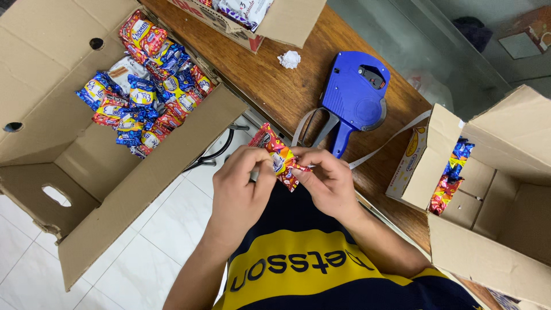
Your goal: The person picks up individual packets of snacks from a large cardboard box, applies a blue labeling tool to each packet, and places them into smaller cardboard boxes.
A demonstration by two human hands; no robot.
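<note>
1. The big cardboard box [143,166] on the left lies open, with a heap of blue and red snack packets [146,83] piled at its far end. It is near enough to reach without leaning.
2. A second open box [505,229] on the right holds only a few packets [450,178], stacked along its near wall.
3. The wooden counter [275,86] carries a blue label gun [353,97], with a strip of backing tape [390,140] trailing from it, just beyond the hands.
4. The left hand [238,192] and the right hand [327,181] meet over the person's lap, both pinching one red and orange snack packet [278,155], which is held tilted between them.
5. The fingers [261,169] of each hand are pressed onto the packet's lower end. Thumb and forefinger grip the wrapper and the rest curl in.
6. To do this well, I judge the wrapper should be held flat and taut, with a plain face up.
7. A small crumpled scrap of white paper [289,59] lies farther back on the counter.
</note>
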